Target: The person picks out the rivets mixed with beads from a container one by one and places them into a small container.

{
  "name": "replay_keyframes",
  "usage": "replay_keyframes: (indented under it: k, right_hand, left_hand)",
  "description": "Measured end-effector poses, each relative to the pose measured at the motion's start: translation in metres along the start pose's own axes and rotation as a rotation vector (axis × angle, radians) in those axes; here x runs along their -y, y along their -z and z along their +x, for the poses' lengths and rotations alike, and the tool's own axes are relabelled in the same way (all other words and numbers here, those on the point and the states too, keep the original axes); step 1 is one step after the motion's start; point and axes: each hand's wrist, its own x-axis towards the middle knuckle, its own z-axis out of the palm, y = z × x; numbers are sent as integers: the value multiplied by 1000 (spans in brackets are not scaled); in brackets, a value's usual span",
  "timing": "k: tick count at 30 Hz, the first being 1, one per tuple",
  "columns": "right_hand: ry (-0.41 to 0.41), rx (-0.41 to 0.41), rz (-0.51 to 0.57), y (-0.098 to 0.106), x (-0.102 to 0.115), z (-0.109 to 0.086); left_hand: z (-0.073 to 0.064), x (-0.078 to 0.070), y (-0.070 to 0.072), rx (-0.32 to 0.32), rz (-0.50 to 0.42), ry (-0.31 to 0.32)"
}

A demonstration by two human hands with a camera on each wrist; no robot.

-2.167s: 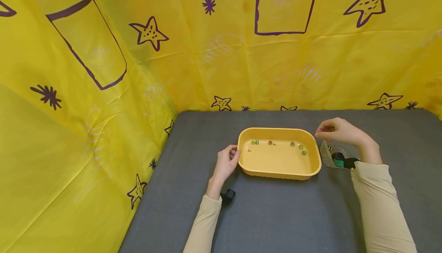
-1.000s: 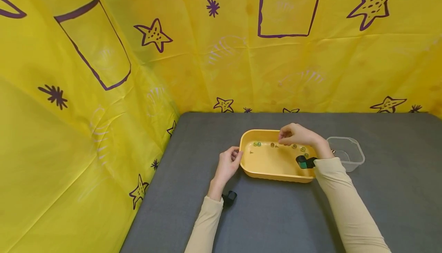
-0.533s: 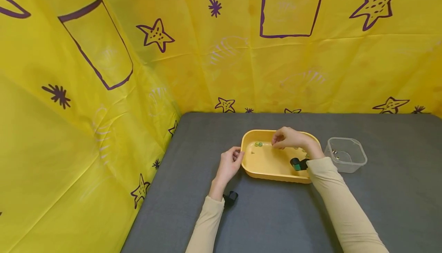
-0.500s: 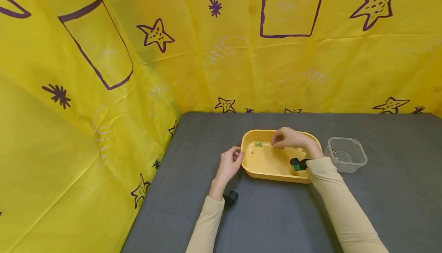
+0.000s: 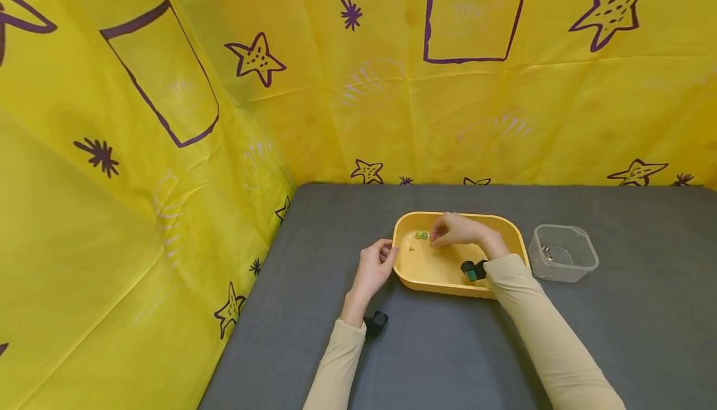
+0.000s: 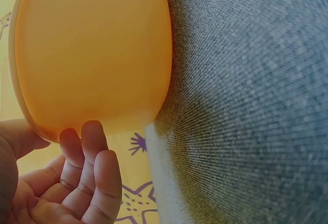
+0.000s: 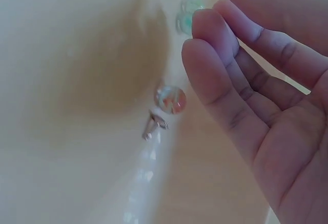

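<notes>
My left hand grips the left end of a yellow plastic tub, thumb at the rim and fingers curled against the outer wall. Over the tub, my right hand hangs with loosely bent fingers, its fingertips beside two green glass marbles. In the right wrist view nothing shows between the thumb and fingers. Below them lie a clear marble with orange inside and a small metal pin with a flat head. Another small pin lies near the tub's left end. The right hand and forearm hide the tub's right part.
A clear plastic container stands just right of the tub, with a few small shiny pieces inside. Both stand on a dark grey cloth-covered table. Yellow patterned fabric walls the back and left sides.
From beside the clear container, my right hand has moved left over the tub, past the orange marble, to the green marbles. The left hand keeps its grip on the tub.
</notes>
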Motion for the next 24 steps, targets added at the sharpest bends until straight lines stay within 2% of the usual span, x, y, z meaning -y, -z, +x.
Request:
replay_keyframes:
  k: [6,10,19,24]
  right_hand:
    - [30,3,6,-6,0,11]
    - [46,15,-30,-10,2,17]
    - [48,21,-74,-15,7,28]
    - [17,35,-94,-19,8,34]
  left_hand:
    - [0,0,0,-4,2,-7]
    - [0,0,0,1,4,10]
    - [0,0,0,-3,9,5]
    - [0,0,1,9,5,27]
